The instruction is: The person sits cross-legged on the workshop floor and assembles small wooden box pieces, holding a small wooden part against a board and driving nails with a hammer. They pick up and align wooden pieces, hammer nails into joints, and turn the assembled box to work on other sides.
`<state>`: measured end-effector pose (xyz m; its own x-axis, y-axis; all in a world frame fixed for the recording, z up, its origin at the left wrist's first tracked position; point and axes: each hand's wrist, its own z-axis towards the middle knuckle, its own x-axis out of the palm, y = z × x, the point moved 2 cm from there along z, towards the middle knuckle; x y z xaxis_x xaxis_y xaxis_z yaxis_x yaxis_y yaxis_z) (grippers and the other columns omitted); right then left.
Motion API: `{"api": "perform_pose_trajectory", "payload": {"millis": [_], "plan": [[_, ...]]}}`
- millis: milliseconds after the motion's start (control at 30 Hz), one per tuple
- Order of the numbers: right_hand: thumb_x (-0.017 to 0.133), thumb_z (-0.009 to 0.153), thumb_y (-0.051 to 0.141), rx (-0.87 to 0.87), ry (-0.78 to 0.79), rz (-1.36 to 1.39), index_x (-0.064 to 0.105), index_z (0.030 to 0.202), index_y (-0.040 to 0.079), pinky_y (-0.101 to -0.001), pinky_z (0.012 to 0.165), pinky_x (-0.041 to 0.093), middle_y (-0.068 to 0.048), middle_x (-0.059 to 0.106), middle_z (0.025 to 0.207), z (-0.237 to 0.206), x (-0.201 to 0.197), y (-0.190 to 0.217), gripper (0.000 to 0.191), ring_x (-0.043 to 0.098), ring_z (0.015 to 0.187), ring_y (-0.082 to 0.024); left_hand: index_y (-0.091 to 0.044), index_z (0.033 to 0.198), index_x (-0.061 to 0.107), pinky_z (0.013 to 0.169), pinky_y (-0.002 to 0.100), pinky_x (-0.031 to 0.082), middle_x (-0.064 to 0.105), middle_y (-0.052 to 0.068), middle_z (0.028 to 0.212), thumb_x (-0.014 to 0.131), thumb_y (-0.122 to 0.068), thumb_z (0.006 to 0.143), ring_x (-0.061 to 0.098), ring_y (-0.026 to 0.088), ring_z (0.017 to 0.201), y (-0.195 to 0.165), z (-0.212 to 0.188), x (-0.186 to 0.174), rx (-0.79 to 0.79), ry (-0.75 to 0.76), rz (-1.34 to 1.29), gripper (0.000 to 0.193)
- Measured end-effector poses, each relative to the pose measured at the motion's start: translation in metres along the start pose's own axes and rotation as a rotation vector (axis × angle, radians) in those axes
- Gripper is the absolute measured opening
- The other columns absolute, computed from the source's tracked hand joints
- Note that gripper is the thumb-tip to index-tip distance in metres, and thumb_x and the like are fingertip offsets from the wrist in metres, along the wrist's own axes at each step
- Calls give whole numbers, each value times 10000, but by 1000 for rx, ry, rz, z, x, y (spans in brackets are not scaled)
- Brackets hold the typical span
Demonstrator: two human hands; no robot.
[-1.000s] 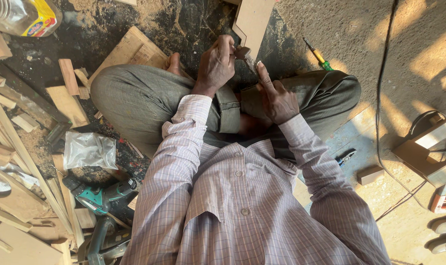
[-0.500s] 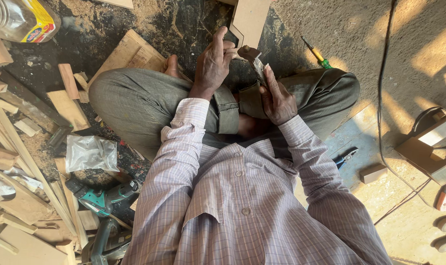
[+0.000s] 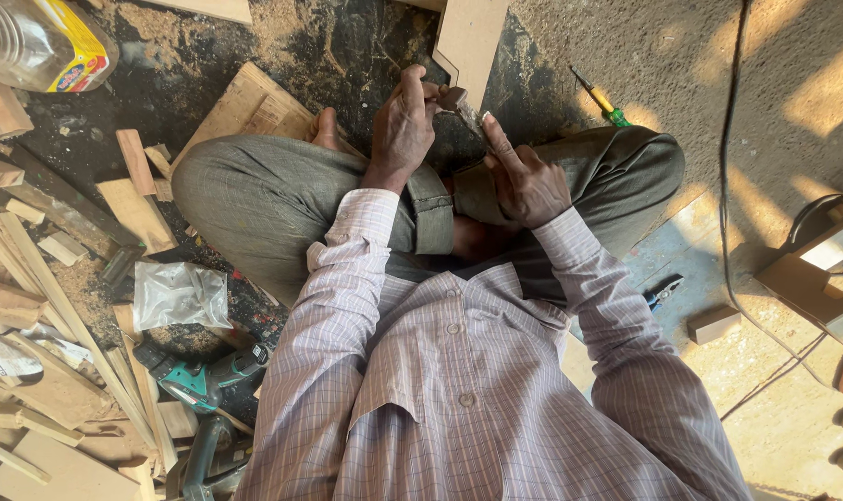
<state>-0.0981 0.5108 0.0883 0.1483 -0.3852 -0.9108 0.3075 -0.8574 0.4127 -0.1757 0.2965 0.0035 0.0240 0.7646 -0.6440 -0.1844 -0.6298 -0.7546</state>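
I sit cross-legged on the floor in grey trousers and a checked shirt. My left hand [image 3: 405, 125] grips the wooden end of a small metal tool [image 3: 459, 104], a short chisel-like piece, above my knees. My right hand [image 3: 523, 176] holds the tool's metal part, its forefinger stretched along it. Both hands meet at the tool, just in front of a pale board [image 3: 472, 37] that stands on the floor.
A screwdriver [image 3: 605, 100] lies on the floor at the right of the board. Wood offcuts [image 3: 60, 241] pile up at the left, with a plastic bag [image 3: 178, 295], a green cordless drill [image 3: 208, 382] and a plastic bottle [image 3: 41, 42]. Pliers [image 3: 663, 292] and a black cable [image 3: 732, 186] lie at the right.
My right hand has closed in on the tool; a second ago it was apart with fingers spread. The left hand has kept its grip and shifted slightly.
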Motion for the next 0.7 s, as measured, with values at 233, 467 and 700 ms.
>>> {"api": "perform_pose_trajectory", "payload": {"millis": [233, 467, 700], "plan": [[642, 1103, 265, 36, 29, -22, 371, 1635, 216, -441, 459, 517, -112, 669, 812, 3, 1, 2, 599, 632, 535, -264, -16, 1297, 434, 802, 373, 632, 763, 108, 1058, 751, -36, 946, 759, 277, 997, -6, -4, -4, -15, -11, -3, 474], [585, 1146, 172, 17, -247, 319, 315, 1645, 95, -397, 950, 620, -260, 599, 1473, -11, -9, 4, 573, 716, 1199, -393, -67, 1310, 623, 868, 355, 618, 769, 3, 1045, 753, -43, 876, 713, 247, 1044, -11, -2, -23, 194, -45, 128, 454], [583, 1149, 181, 125, -186, 431, 292, 1660, 112, -414, 979, 616, -239, 582, 1506, -17, 0, -6, 593, 680, 1248, -405, -53, 1329, 690, 787, 347, 627, 721, 116, 1127, 615, -81, 1018, 709, 240, 976, 6, -4, -9, 186, 216, 422, 321]]}}
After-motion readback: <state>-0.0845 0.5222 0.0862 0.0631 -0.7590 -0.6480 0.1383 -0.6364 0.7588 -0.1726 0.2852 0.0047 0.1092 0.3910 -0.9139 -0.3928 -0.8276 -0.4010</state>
